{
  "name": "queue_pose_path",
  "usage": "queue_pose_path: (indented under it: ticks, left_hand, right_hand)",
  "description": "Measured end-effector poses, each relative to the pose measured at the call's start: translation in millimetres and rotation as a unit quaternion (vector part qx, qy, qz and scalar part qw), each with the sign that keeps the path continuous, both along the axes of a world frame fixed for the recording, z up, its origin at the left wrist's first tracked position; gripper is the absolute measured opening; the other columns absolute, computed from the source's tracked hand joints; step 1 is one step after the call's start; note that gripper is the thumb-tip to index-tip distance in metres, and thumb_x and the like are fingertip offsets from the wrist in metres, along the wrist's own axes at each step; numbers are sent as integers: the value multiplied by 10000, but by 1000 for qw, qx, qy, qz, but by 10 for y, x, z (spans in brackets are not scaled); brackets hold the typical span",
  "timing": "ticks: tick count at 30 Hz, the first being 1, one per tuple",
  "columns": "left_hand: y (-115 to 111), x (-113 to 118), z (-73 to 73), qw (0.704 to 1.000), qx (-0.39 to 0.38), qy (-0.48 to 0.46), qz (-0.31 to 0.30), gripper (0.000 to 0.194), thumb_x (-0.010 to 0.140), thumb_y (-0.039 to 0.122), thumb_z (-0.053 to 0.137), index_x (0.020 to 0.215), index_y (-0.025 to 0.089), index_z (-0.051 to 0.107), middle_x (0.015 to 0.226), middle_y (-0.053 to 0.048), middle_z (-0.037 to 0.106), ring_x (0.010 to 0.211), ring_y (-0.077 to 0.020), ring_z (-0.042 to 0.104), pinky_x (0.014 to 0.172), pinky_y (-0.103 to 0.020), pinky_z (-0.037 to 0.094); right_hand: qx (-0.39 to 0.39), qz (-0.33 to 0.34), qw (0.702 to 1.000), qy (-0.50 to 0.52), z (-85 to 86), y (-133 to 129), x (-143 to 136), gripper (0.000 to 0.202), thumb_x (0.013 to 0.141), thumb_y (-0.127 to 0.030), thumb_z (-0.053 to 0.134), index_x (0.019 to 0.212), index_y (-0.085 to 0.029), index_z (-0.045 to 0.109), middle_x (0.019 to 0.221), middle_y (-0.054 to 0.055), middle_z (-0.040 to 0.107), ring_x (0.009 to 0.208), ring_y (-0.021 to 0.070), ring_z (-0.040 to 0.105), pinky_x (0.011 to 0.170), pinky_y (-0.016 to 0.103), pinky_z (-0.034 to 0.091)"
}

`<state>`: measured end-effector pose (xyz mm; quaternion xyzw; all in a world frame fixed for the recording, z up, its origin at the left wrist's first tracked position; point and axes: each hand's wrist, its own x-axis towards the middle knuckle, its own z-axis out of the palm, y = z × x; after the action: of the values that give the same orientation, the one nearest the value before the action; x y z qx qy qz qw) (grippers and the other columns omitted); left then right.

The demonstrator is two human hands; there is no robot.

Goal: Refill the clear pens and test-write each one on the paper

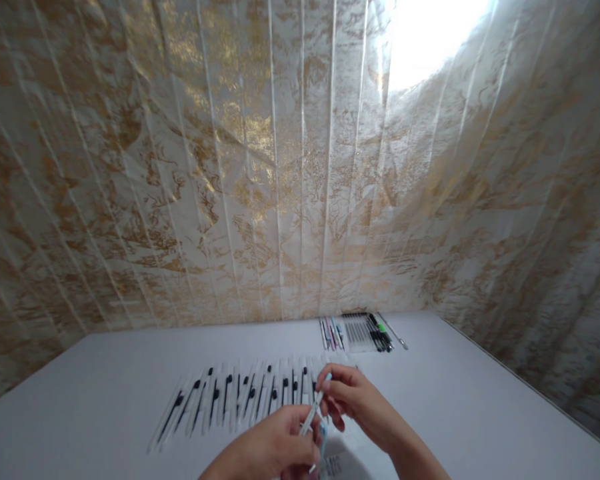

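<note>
My left hand (280, 440) is closed around a slim white pen (310, 417), which slants up to the right. At its upper end, the fingers of my right hand (347, 395) pinch a light blue tip. A second light blue piece, perhaps a cap or another pen part, shows just below my left fingers; its exact kind is hidden. Left of my hands, a long row of clear pen pieces with black parts (227, 393) lies spread on the white table (105, 387). My hands cover the row's right end.
At the back lie several white, pink and blue pens (333, 333). Beside them are a clear pack of thin refills (359, 333), a bunch of black pens (381, 337) with a green piece, and a slim silvery stick (394, 332). A patterned curtain (280, 200) hangs behind the table.
</note>
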<state>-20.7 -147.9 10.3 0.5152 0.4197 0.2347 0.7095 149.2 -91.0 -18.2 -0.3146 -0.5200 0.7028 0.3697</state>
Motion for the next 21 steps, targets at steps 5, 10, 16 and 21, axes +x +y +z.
queue_pose_path:
  ticks: [5, 10, 16, 21]
  left_hand:
    - [25, 28, -82, 971, -116, -207, -6, 207, 617, 223, 533, 818, 175, 544, 478, 89, 441, 354, -29, 198, 350, -174, 102]
    - [48, 65, -167, 944, -156, -290, -19, 180, 635, 194, 564, 810, 152, 571, 495, 66, 488, 340, -16, 244, 326, -155, 107]
    - [70, 131, -204, 915, -212, -342, -8, 265, 720, 370, 641, 708, 114, 570, 595, -25, 595, 408, -43, 492, 337, -148, 174]
    - [80, 193, -243, 889, -230, -397, 22, 473, 800, 589, 586, 795, 117, 590, 647, -54, 630, 436, -69, 527, 365, -157, 197]
  right_hand:
    - [-67, -3, 996, 57, -70, 1, -29, 183, 706, -296, 688, 739, -147, 589, 485, -23, 602, 347, 46, 411, 354, 146, 347]
    - [-86, -3, 992, 91, -132, 19, -45, 157, 713, -267, 685, 731, -145, 589, 451, -30, 586, 323, 50, 426, 332, 132, 309]
    - [-121, -10, 984, 131, -222, 17, -108, 218, 701, -334, 703, 698, -150, 585, 432, -54, 552, 329, 51, 444, 340, 126, 289]
    - [-175, -7, 970, 166, -371, 10, -192, 172, 697, -318, 660, 678, -171, 571, 381, -92, 480, 302, 57, 413, 351, 138, 298]
